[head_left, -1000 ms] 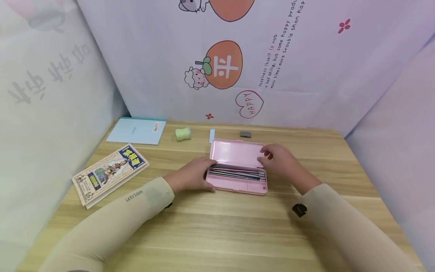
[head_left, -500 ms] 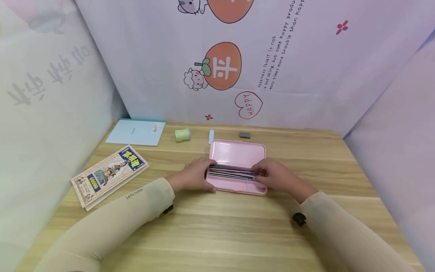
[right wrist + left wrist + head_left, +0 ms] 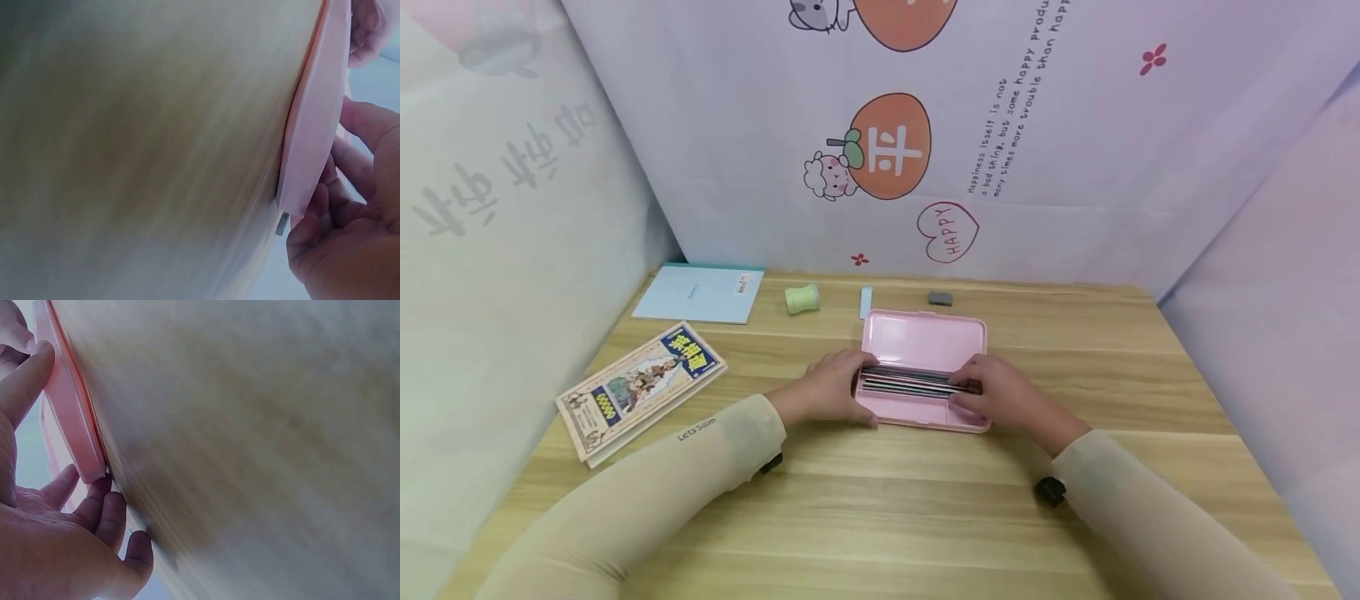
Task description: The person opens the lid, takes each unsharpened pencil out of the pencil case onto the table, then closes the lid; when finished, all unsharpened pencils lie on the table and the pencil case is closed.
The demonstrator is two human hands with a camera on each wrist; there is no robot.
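A pink pencil case point(image 3: 910, 410) lies on the table with its lid raised at the back. Several slim pencils point(image 3: 910, 382) lie lengthwise inside it. My left hand point(image 3: 833, 388) holds the case's left end, thumb at the front and fingers toward the back; in the left wrist view its fingers curve around the pink end. Over the right end of the case, my right hand point(image 3: 1003, 394) pinches a pencil at its right end between thumb and fingers. Those fingertips partly hide the pencil ends. The right wrist view shows the case wall point(image 3: 315, 119) in front of the fingertips.
Behind the case lie a grey eraser-like block point(image 3: 940, 298), a light blue strip point(image 3: 866, 302) and a small green cylinder point(image 3: 802, 299). At left are a pale blue notebook point(image 3: 700, 293) and an illustrated book point(image 3: 642, 392). Printed sheets wall the table point(image 3: 880, 517).
My right hand has moved from the lid's right edge down and left into the case, onto the pencils' right ends. My left hand stays at the left end.
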